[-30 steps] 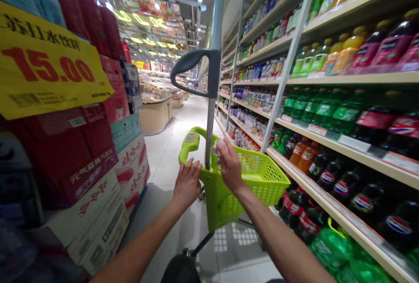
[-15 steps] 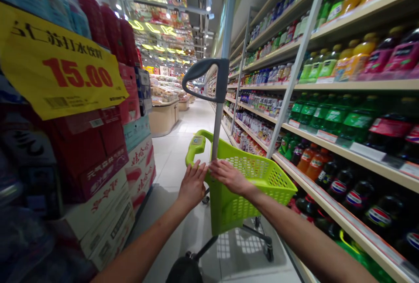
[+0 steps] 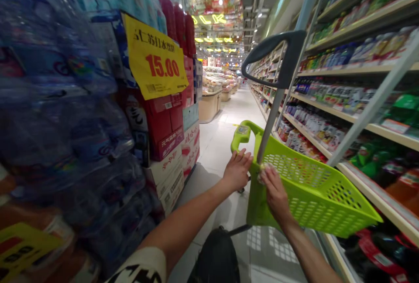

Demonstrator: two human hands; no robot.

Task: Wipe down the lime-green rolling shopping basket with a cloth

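Observation:
A lime-green plastic shopping cart (image 3: 327, 213) with slotted sides stands before me, with a grey pole and a dark looped handle (image 3: 281, 36) rising from it. My left hand (image 3: 238, 170) grips the cart's near rim, just below the green grip with the small panel, fingers curled over the edge. My right hand (image 3: 275, 189) presses a crumpled whitish wipe (image 3: 264, 173) against the cart's near corner, beside the foot of the pole. Its fingers lie closed over the wipe, hiding part of it.
Wrapped bottle packs (image 3: 65, 113) and drink cartons (image 3: 172, 167) are stacked at the left, under a yellow price sign (image 3: 157, 58). Shelves of bottles (image 3: 347, 95) line the right side, close to the cart. A tiled aisle (image 3: 240, 100) runs ahead past display counters (image 3: 209, 106).
The view has turned left, so cart and hands sit further right. My right hand has slid down the cart's near corner, and the whitish wipe now shows. The left hand stays at the rim.

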